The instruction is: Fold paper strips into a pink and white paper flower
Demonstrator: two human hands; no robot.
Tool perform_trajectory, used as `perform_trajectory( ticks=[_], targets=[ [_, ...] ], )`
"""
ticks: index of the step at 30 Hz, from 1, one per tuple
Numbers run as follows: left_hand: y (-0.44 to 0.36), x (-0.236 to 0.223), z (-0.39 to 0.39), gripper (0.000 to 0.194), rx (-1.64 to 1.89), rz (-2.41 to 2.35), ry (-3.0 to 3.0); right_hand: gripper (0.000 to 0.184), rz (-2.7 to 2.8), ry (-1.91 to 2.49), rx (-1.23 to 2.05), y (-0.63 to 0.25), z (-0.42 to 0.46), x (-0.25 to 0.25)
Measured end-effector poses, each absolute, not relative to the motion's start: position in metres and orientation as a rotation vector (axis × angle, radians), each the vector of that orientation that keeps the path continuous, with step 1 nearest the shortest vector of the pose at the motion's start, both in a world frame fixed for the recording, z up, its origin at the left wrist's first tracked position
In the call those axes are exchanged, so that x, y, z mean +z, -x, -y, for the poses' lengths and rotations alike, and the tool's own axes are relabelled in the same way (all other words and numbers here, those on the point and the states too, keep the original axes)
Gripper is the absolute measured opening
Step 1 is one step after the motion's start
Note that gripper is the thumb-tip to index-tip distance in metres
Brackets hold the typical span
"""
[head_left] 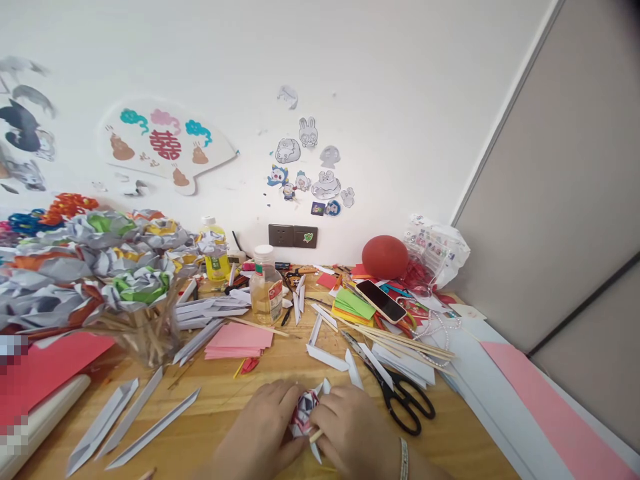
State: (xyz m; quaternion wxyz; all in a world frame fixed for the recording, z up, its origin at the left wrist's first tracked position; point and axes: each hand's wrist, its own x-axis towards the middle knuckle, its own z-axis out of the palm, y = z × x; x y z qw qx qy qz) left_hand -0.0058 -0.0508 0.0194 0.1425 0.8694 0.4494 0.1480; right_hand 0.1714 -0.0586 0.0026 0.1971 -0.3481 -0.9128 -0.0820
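Note:
Low in the middle of the head view, a crumpled paper flower (303, 415) in white, pink and dark tones sits between my two hands. My left hand (267, 427) is closed around its left side. From the right, my right hand (350, 427) grips it too, and a pale wooden stick (316, 436) pokes out by those fingers. My palms hide much of the flower. Just right of my right hand lie black-handled scissors (400, 393). Folded white paper strips (327, 358) rest on the table beyond my fingers.
Paper flowers on sticks (143, 287) crowd the left. A glue bottle (267, 287), pink paper squares (239, 340), a phone (381, 301), a red balloon (385, 257) and wooden sticks (400, 338) stand or lie farther back. Long folded strips (153, 430) lie front left.

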Motion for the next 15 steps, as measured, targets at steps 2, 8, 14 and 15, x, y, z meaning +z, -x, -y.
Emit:
perform_trajectory(
  ticks=[2,8,14,15],
  targets=[
    [0.006,0.019,0.051,0.024,0.432,-1.291,-2.513,0.013,2.541,0.917,-0.286,-0.171,0.057,-0.001],
    [0.005,0.023,0.051,0.031,0.376,-1.292,-2.471,0.035,2.352,0.787,-0.457,-0.168,0.051,-0.006],
    [0.009,0.008,0.047,0.034,0.448,-1.313,-2.550,0.047,2.240,0.728,-0.561,-0.165,0.045,-0.016],
    [0.010,0.004,0.046,0.035,0.469,-1.310,-2.570,0.047,2.243,0.723,-0.583,-0.165,0.043,-0.018]
  ],
)
